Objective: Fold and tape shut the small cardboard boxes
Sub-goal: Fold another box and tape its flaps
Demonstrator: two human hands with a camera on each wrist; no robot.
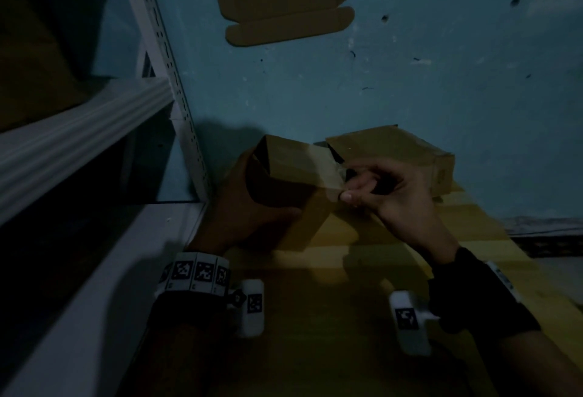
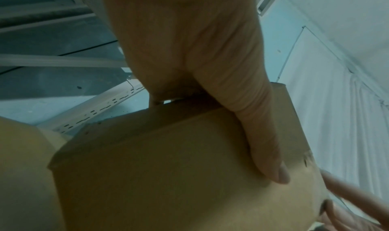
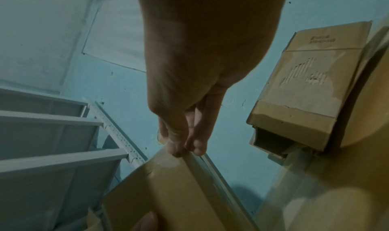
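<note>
A small brown cardboard box (image 1: 293, 175) is held above the table, open end to the left. My left hand (image 1: 243, 197) grips it from the left, and the thumb (image 2: 258, 134) lies across its near face (image 2: 157, 176). A strip of clear tape (image 1: 318, 163) runs over the box's top towards the right. My right hand (image 1: 345, 196) pinches the tape's end at the box's right edge, fingertips (image 3: 179, 149) together on it. Something dark sits in that palm; I cannot tell what it is.
A second taped cardboard box (image 1: 397, 150) lies behind my right hand against the blue wall (image 1: 441, 81), its left end open (image 3: 273, 138). A flat cardboard blank (image 1: 284, 2) hangs on the wall above. White metal shelving (image 1: 94, 131) fills the left. A yellow wooden table (image 1: 315, 317) lies below.
</note>
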